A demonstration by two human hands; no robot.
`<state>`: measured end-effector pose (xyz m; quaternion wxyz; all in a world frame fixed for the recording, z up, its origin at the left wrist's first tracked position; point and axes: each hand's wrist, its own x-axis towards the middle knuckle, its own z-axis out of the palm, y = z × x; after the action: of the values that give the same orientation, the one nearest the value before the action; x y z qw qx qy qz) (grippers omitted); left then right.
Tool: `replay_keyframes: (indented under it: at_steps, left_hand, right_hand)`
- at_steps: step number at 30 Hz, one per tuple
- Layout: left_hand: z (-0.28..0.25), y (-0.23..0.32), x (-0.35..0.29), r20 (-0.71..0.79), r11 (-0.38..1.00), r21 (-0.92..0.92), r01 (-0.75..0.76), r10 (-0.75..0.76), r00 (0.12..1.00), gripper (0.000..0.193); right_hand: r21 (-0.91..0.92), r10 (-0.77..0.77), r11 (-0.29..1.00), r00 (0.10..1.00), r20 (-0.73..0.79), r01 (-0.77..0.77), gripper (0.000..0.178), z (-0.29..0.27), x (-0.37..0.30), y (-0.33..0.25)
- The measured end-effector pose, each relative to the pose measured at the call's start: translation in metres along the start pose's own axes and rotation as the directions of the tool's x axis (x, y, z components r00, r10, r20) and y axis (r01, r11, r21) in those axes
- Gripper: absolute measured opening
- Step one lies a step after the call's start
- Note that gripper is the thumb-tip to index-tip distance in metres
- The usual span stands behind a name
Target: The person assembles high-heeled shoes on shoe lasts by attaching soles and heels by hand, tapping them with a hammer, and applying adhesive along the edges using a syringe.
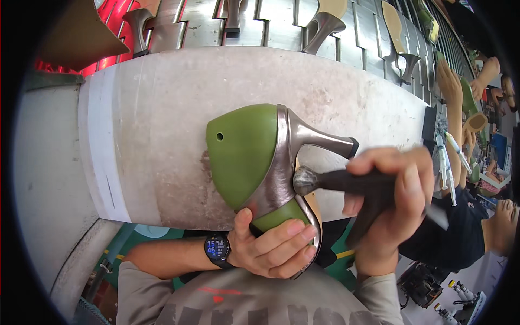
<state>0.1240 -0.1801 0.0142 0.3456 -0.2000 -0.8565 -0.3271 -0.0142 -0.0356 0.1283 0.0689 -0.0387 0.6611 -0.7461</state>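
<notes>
A high-heeled shoe (271, 184) in shiny brown-grey, pulled over a green shoe last (241, 157), lies on its side on the pale bench, its heel pointing right. My left hand (276, 249) grips the toe end at the bench's near edge, fingers wrapped over the green and the thumb against the brown strap. In my right hand (392, 200) is a dark hammer (341, 181), somewhat blurred. Its rounded, worn metal head meets the shoe's edge near the sole, just below the heel. The fingers hide part of the hammer.
Behind the pale bench (162, 97) runs a metal slat conveyor (273, 32) carrying several heeled sole pieces (325, 27). White syringe-like tubes (447, 168) stand at the bench's right end. Beyond them a co-worker's arm (452, 97) reaches toward the conveyor. Brown board (81, 32) overhangs the far left corner.
</notes>
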Motion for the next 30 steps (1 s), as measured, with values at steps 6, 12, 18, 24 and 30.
replay_keyframes:
  at_steps: [6,12,18,24,30]
  left_hand:
    - [-0.003,0.003,0.005,0.034,1.000,0.012,0.009,-0.009,0.999,0.027]
    - [-0.010,-0.002,0.011,0.066,0.994,0.097,-0.050,0.044,0.997,0.037]
    - [-0.036,-0.004,0.032,0.228,0.993,0.089,-0.078,0.056,0.972,0.044]
    - [-0.042,0.002,-0.010,-0.225,0.950,-0.310,-0.029,-0.044,0.973,0.051]
    - [-0.057,-0.004,-0.078,-0.042,0.976,-0.159,-0.150,0.145,0.988,0.071]
  right_hand:
    - [-0.334,0.141,0.941,0.964,0.226,-0.059,0.034,0.010,0.048,-0.032]
    - [0.005,-0.021,1.000,0.985,0.174,0.020,0.015,-0.015,0.006,-0.005]
    - [-0.826,-0.404,0.151,0.797,0.449,0.543,0.025,-0.078,-0.019,-0.009]
    - [-0.160,0.153,0.979,0.972,0.181,-0.125,0.051,-0.055,-0.140,0.022]
    - [0.163,0.131,0.966,0.926,0.353,-0.198,0.077,0.023,-0.181,0.065]
